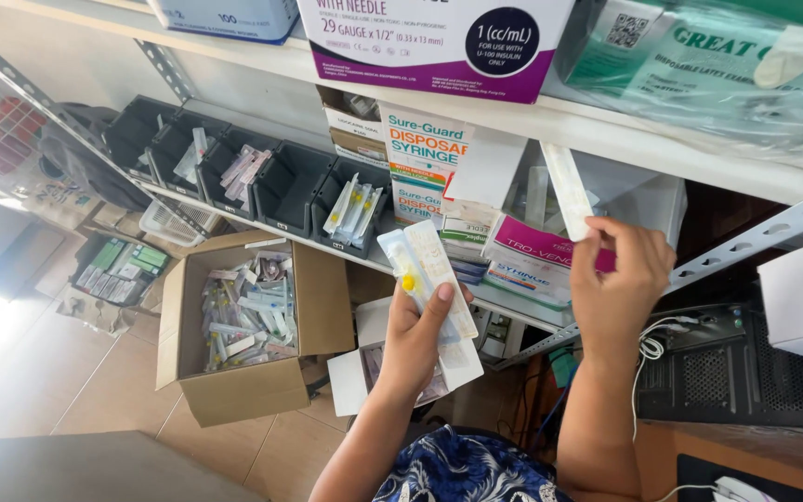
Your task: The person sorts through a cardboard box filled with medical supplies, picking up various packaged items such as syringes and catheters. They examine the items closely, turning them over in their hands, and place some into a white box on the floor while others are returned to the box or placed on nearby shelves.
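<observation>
My left hand (pixel 417 336) is closed around a small stack of flat sealed packets (pixel 429 279), thumb pressed across the front and fingers wrapped behind. The front packet is clear and shows a yellow-hubbed piece inside. The stack stands nearly upright, tilted a little to the left, held in front of the shelf (pixel 550 125) at about the level of the bins.

My right hand (pixel 617 279) is raised higher and to the right, pinching one long white packet (pixel 567 189) between thumb and fingertips. The grip is narrow, on the packet's lower end; the packet points up and slightly left, its top in front of a clear plastic tub (pixel 648 200) on the shelf. The two hands are apart, with stacked syringe boxes (pixel 425 167) behind the gap between them.

A row of dark bins (pixel 262 172) sits on the shelf to the left, several with packets in them. Below, on the tiled floor (pixel 39 372), an open cardboard box (pixel 234 325) is full of loose packets. A smaller white box (pixel 364 372) lies open just under my left wrist. A dark computer case (pixel 736 372) stands to the right.
</observation>
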